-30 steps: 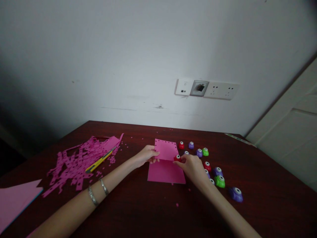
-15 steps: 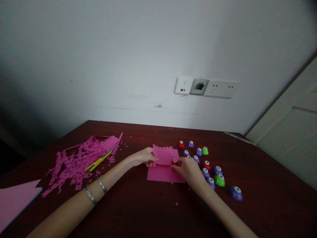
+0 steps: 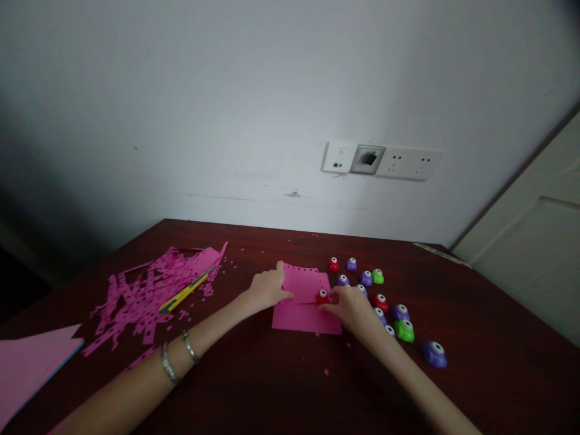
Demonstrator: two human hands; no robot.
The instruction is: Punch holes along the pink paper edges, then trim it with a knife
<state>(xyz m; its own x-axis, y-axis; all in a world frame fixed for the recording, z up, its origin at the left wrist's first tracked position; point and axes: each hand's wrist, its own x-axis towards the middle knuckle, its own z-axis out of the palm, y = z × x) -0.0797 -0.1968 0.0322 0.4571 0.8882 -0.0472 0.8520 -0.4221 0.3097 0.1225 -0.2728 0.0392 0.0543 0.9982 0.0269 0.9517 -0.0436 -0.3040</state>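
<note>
A pink sheet of paper (image 3: 302, 283) with a row of small punched holes along its far edge lies over another pink sheet (image 3: 301, 320). At its left edge is my left hand (image 3: 268, 288), thumb lying over the paper and index finger at the far left corner; the other fingers are partly hidden. My right hand (image 3: 352, 307) is closed on a small red craft punch (image 3: 322, 296) at the right part of the upper sheet's near edge. The fingers hide part of the punch.
Several purple, green and red craft punches (image 3: 403, 330) stand on the right. To the left, a yellow utility knife (image 3: 183, 294) lies on a heap of punched pink strips (image 3: 140, 299). More pink sheets (image 3: 36, 365) are at the near left. A wall (image 3: 254, 121) with sockets borders the table.
My left hand has shifted its grip, its fingers now up along the sheet's left edge instead of pinching the near left corner. The upper sheet lies flatter. The right hand still holds the red punch.
</note>
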